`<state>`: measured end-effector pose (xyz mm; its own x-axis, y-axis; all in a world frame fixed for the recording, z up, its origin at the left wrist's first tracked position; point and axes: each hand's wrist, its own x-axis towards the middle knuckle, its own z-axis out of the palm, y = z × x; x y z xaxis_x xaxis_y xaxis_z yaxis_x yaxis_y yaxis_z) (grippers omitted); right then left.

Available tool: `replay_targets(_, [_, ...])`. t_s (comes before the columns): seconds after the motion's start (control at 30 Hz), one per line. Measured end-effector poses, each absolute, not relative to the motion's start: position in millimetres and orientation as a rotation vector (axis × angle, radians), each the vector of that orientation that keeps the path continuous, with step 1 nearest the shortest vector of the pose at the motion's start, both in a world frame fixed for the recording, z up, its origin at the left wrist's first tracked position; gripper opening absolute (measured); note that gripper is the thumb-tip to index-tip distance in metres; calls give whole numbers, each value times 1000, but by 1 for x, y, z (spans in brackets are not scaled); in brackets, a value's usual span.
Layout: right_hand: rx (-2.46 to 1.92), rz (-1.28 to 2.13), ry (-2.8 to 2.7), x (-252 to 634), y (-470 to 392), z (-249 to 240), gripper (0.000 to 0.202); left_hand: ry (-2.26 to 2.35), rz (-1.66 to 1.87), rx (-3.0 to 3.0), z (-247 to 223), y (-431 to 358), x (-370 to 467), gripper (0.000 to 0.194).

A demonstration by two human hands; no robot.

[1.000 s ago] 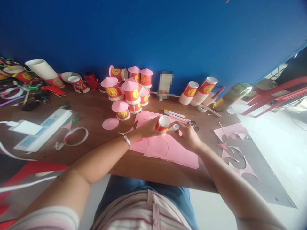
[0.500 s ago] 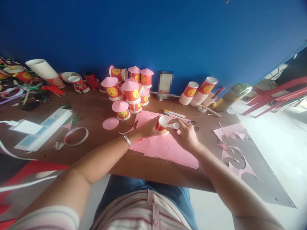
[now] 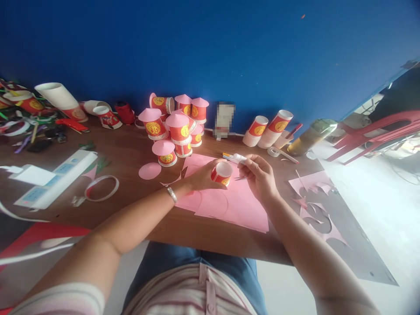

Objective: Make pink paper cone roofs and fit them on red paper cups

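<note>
My left hand (image 3: 205,176) is wrapped round a red paper cup (image 3: 223,173) with a yellow emblem, its white mouth facing up toward me. In my right hand (image 3: 260,173) is a small white glue tube (image 3: 240,158), pinched between thumb and fingers just to the right of the cup and apart from it. Beneath both hands lie pink paper sheets (image 3: 243,210) with drawn circles. Scissors (image 3: 241,178) rest partly hidden near my right fingers. Two pens (image 3: 227,156) lie behind the glue tube, mostly covered by it.
Several red cups with pink cone tops (image 3: 164,151) stand back left, beside a pink paper disc (image 3: 150,171). Stacked cups (image 3: 277,127), a tape roll (image 3: 273,151) and a bottle (image 3: 311,138) are back right. Paper scraps (image 3: 328,232) lie right; a power strip (image 3: 57,179) lies left.
My right hand has drawn the glue tube away from the cup's rim, up and to the right. The cup stays in my left hand, its mouth now uncovered.
</note>
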<state>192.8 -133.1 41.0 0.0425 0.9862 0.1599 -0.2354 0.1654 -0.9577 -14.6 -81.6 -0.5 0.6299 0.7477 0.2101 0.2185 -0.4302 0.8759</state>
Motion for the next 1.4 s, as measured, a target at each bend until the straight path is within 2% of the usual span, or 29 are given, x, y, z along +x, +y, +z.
replay_targets(0.07, [-919, 1189, -1056, 192, -133, 40, 40, 768, 857, 1935, 2, -83, -16, 84])
replay_targets(0.17, [-920, 1195, -1085, 188, -140, 42, 41, 805, 1107, 1921, 17, -89, -14, 70])
replay_targets(0.27, [-903, 1224, -1166, 183, -148, 45, 45, 747, 1181, 2006, 40, -98, -10, 69])
replay_targets(0.4, [-839, 1287, -1190, 180, -153, 41, 44, 648, 1122, 2229, 63, -108, -2, 33])
replay_targets(0.47, [-809, 1316, -1151, 181, -153, 39, 42, 671, 1162, 2275, 67, -111, 0, 23])
replay_targets(0.67, [-842, 1301, -1116, 187, -153, 41, 40, 764, 1153, 2235, 65, -115, 0, 20])
replay_targets(0.93, [-854, 987, -1299, 198, -150, 30, 34, 871, 1110, 1998, 66, -114, 0, 37])
replay_targets(1.17, [-919, 874, -1323, 201, -151, 34, 34, 869, 1141, 1955, 70, -116, -2, 39])
replay_targets(1.27, [-902, 897, -1287, 201, -150, 36, 33, 892, 1150, 2026, 73, -118, -4, 34])
replay_targets(1.4, [-898, 1141, -1253, 202, -147, 35, 44, 913, 1156, 2290, 73, -118, -5, 25])
